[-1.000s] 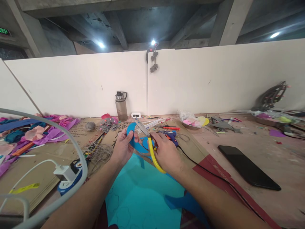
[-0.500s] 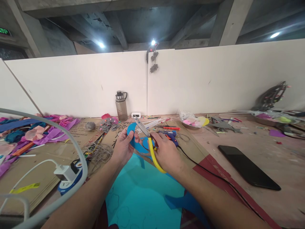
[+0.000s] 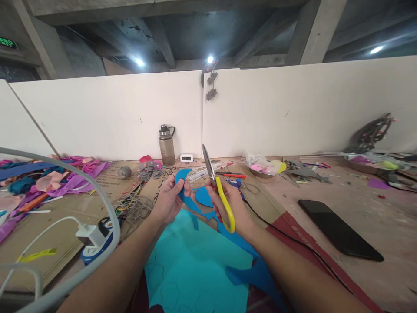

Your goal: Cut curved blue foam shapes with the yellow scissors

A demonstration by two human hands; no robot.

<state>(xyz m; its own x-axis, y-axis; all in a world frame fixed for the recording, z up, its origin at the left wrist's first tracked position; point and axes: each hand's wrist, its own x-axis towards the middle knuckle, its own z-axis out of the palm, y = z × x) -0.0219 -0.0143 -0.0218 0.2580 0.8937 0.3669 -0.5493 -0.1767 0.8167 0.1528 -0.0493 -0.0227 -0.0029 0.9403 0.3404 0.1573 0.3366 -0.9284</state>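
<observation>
Between the thumb and fingers of my left hand [image 3: 170, 196] is a curved blue felt piece [image 3: 183, 174], with a strip of it trailing down to the right. My right hand [image 3: 233, 202] is wrapped round yellow-handled scissors [image 3: 224, 204]; their blades look closed and point up, apart from the felt. Another rounded blue felt piece [image 3: 203, 196] lies just behind, between the hands. Below them spreads a turquoise sheet [image 3: 198, 265] with thin curved lines drawn on it. A larger blue felt offcut [image 3: 254, 276] lies over its right edge.
A black phone [image 3: 339, 228] lies at right. A grey-brown bottle [image 3: 167, 148] and small white digital clock [image 3: 186, 158] stand by the wall. Tangled twine [image 3: 137, 211], a power strip [image 3: 97, 248] and colourful fabric scraps [image 3: 52, 180] are on the left. A bowl [image 3: 263, 171] holds pink and yellow bits.
My right hand has drawn the scissors back to the right, away from the felt, and the blades have turned more upright. My left hand holds the felt in nearly the same place.
</observation>
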